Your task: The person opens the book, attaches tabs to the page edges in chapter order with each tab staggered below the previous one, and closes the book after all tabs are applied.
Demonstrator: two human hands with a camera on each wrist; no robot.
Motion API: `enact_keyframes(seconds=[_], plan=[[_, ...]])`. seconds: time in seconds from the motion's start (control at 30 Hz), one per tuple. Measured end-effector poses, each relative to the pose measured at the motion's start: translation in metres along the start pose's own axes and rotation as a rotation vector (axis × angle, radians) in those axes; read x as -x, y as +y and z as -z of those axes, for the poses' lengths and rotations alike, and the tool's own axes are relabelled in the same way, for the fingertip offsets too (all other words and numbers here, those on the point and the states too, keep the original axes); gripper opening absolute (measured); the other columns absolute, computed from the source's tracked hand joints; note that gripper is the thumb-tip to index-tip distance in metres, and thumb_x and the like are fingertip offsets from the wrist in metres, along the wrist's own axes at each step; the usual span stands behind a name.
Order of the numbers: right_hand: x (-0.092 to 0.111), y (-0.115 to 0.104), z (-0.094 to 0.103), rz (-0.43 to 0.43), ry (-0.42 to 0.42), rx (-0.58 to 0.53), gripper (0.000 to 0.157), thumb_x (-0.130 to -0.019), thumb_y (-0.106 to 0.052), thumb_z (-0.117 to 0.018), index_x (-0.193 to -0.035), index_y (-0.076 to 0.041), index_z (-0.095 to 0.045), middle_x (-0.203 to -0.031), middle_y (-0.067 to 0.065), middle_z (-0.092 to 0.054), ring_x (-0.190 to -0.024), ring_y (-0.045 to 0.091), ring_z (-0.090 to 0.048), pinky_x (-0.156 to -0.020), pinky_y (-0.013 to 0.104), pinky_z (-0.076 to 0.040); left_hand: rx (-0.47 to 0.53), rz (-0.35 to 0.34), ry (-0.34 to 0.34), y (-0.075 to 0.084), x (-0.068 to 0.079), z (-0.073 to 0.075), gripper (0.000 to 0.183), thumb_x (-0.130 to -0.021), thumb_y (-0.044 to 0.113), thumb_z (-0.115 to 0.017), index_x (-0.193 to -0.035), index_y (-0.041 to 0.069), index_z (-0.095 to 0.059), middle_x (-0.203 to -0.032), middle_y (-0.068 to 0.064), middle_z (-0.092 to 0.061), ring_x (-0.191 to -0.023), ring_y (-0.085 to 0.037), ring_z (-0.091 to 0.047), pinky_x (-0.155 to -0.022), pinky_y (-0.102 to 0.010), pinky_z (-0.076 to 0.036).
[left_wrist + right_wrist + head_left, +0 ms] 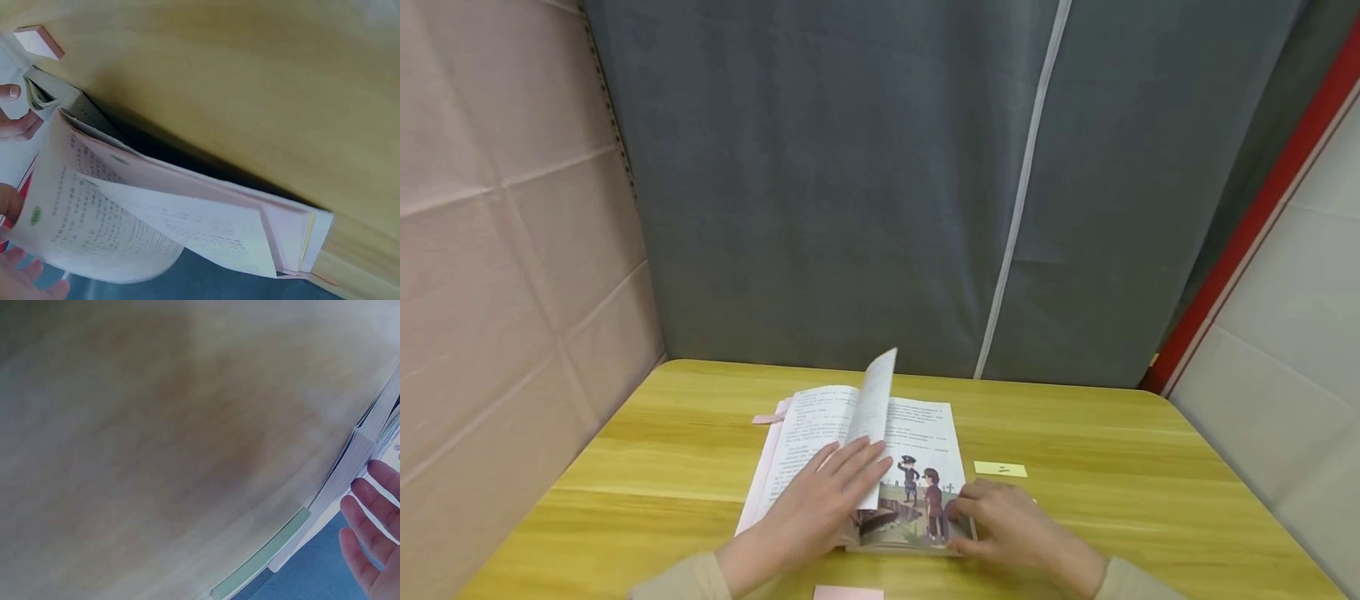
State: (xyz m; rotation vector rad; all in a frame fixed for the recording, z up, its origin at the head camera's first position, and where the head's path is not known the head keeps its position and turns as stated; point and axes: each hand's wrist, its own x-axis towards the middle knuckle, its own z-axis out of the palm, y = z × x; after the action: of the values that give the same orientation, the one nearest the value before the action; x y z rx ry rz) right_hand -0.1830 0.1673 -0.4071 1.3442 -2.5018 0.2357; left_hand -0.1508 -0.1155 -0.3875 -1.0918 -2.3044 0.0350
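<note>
An open book (816, 417) lies on the table, and one of its pages (874, 400) stands lifted near the middle. My left hand (831, 492) rests on that page with fingers outstretched; its fingers (28, 269) also show at the page's edge in the left wrist view. The right-hand page carries text and a coloured picture (917, 504) of two figures. At the book's lower right edge my right hand (1007, 525) touches the pages with loosely bent fingers, and in the right wrist view its fingers (369, 512) spread beside the page block (350, 462).
A pink tab (767, 419) sticks out from the book's left side. To the right lies a yellow sticky-note pad (1000, 469) with dark strokes. A pink pad (848, 592) sits at the near edge of view. Behind the wooden table (1097, 467) hangs a grey curtain (850, 208).
</note>
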Motion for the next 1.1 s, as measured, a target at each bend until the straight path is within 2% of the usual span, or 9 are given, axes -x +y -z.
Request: enact_keyframes(seconds=[0.13,0.23,0.3,0.4,0.47,0.63,0.8,0.93,1.1], plan=[[0.000,0.000,0.000,0.004,-0.002,-0.004,0.031,-0.077,-0.048,-0.059,-0.087,-0.019,-0.066,-0.082,-0.012,-0.054,-0.071,0.003,-0.048,-0.057,0.021,-0.041,-0.065,0.003,-0.050,-0.002,0.001,0.002,0.100,-0.055,0.027,-0.077,-0.138,0.009,-0.025,-0.142,-0.012,-0.020,-0.129,-0.029,-0.013,-0.098,-0.052,-0.014],[0.000,0.001,-0.001,0.010,0.000,-0.008,0.031,-0.077,-0.048,-0.060,-0.087,-0.019,-0.066,-0.082,-0.012,-0.054,-0.071,0.003,-0.047,-0.056,0.020,-0.040,-0.109,0.006,-0.078,-0.003,0.004,0.001,0.095,-0.058,0.023,-0.075,-0.138,0.010,-0.026,-0.142,-0.013,-0.018,-0.129,-0.030,-0.011,-0.098,-0.055,-0.008],[0.000,0.001,-0.001,0.008,-0.002,-0.012,0.032,-0.077,-0.049,-0.059,-0.087,-0.019,-0.066,-0.082,-0.012,-0.053,-0.072,0.003,-0.047,-0.056,0.021,-0.040,-0.152,0.011,-0.108,-0.004,0.005,0.000,0.091,-0.061,0.023,-0.074,-0.138,0.011,-0.027,-0.142,-0.014,-0.018,-0.129,-0.030,-0.011,-0.097,-0.056,-0.006],[0.000,0.001,-0.001,0.004,-0.004,-0.013,0.032,-0.077,-0.049,-0.059,-0.087,-0.020,-0.066,-0.082,-0.012,-0.053,-0.072,0.003,-0.048,-0.057,0.021,-0.041,-0.214,0.021,-0.157,-0.004,0.006,-0.002,0.087,-0.066,0.037,-0.071,-0.138,0.012,-0.029,-0.142,-0.014,-0.018,-0.129,-0.030,-0.014,-0.097,-0.057,-0.008],[0.001,0.002,-0.001,0.002,-0.004,-0.013,0.033,-0.077,-0.050,-0.059,-0.088,-0.020,-0.066,-0.082,-0.013,-0.053,-0.073,0.003,-0.048,-0.058,0.022,-0.041,-0.224,0.025,-0.190,-0.004,0.007,-0.003,0.085,-0.067,0.038,-0.070,-0.137,0.012,-0.030,-0.142,-0.014,-0.019,-0.128,-0.030,-0.015,-0.097,-0.056,-0.009],[0.001,0.002,-0.003,-0.001,0.000,-0.011,0.033,-0.075,-0.050,-0.060,-0.088,-0.020,-0.066,-0.082,-0.013,-0.053,-0.073,0.003,-0.047,-0.058,0.023,-0.041,-0.135,0.039,-0.269,0.001,0.004,-0.008,0.072,-0.068,0.024,-0.068,-0.133,0.014,-0.038,-0.137,-0.012,-0.031,-0.124,-0.028,-0.029,-0.097,-0.050,-0.021],[0.001,0.002,-0.004,-0.006,-0.004,-0.014,0.032,-0.075,-0.049,-0.061,-0.087,-0.020,-0.066,-0.082,-0.013,-0.053,-0.073,0.003,-0.047,-0.059,0.023,-0.042,0.005,0.058,-0.297,0.009,-0.001,-0.012,0.046,-0.074,0.024,-0.062,-0.118,0.012,-0.053,-0.114,-0.007,-0.055,-0.101,-0.021,-0.052,-0.084,-0.042,-0.040],[0.001,0.002,-0.002,-0.008,-0.009,-0.019,0.032,-0.075,-0.049,-0.061,-0.088,-0.020,-0.066,-0.082,-0.013,-0.052,-0.073,0.003,-0.047,-0.059,0.024,-0.042,0.038,0.096,-0.322,0.013,-0.004,-0.015,0.036,-0.079,0.038,-0.057,-0.106,0.015,-0.058,-0.094,0.000,-0.058,-0.081,-0.014,-0.055,-0.065,-0.030,-0.046],[0.001,0.002,-0.002,-0.006,-0.011,-0.015,0.032,-0.076,-0.049,-0.060,-0.088,-0.020,-0.066,-0.083,-0.012,-0.052,-0.073,0.003,-0.047,-0.059,0.024,-0.042,-0.002,0.138,-0.376,0.017,-0.008,-0.018,0.059,-0.073,0.066,-0.048,-0.105,0.017,-0.056,-0.083,0.004,-0.053,-0.067,-0.011,-0.047,-0.048,-0.022,-0.036]])
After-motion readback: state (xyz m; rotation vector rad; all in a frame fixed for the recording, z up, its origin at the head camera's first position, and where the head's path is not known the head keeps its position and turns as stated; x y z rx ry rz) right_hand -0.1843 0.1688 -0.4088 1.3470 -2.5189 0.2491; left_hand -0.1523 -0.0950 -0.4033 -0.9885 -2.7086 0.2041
